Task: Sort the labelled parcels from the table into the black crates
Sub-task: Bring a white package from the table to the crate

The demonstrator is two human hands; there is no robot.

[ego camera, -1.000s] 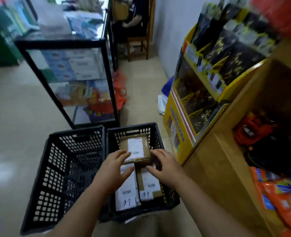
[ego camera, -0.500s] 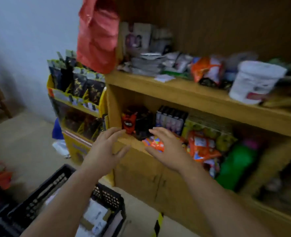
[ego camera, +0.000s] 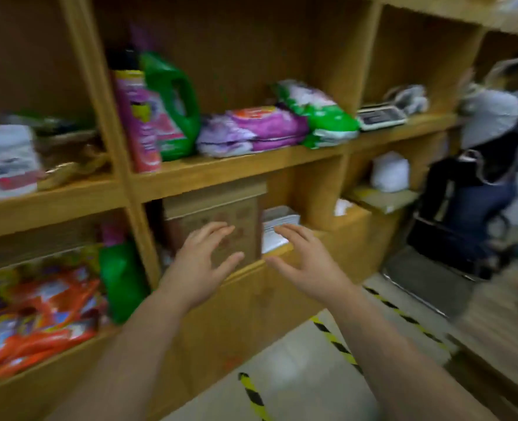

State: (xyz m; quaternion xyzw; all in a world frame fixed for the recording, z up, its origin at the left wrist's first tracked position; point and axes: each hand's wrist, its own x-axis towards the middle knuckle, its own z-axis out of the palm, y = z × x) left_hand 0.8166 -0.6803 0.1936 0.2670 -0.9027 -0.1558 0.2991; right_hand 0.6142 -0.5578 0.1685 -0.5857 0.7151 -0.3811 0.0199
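Observation:
Both of my hands are raised in mid-air in front of a wooden shelf unit (ego camera: 209, 174). My left hand (ego camera: 201, 262) has its fingers spread and relaxed and holds nothing. My right hand (ego camera: 304, 259) is likewise spread and empty, a short way to the right of it. No black crate, table or labelled parcel is in view. The picture is blurred by motion.
The shelves hold a green detergent jug (ego camera: 172, 107), a pink bottle (ego camera: 139, 123), purple and green bags (ego camera: 260, 129), orange packets (ego camera: 35, 314), a cardboard box (ego camera: 221, 217) and a scale (ego camera: 380, 117). A seated person (ego camera: 491, 165) is at right. Yellow-black tape (ego camera: 333, 341) marks the floor.
The view has swung right, away from the two black crates with parcels and along the shelf unit. Both hands let go of the parcel in the crate and now hover empty.

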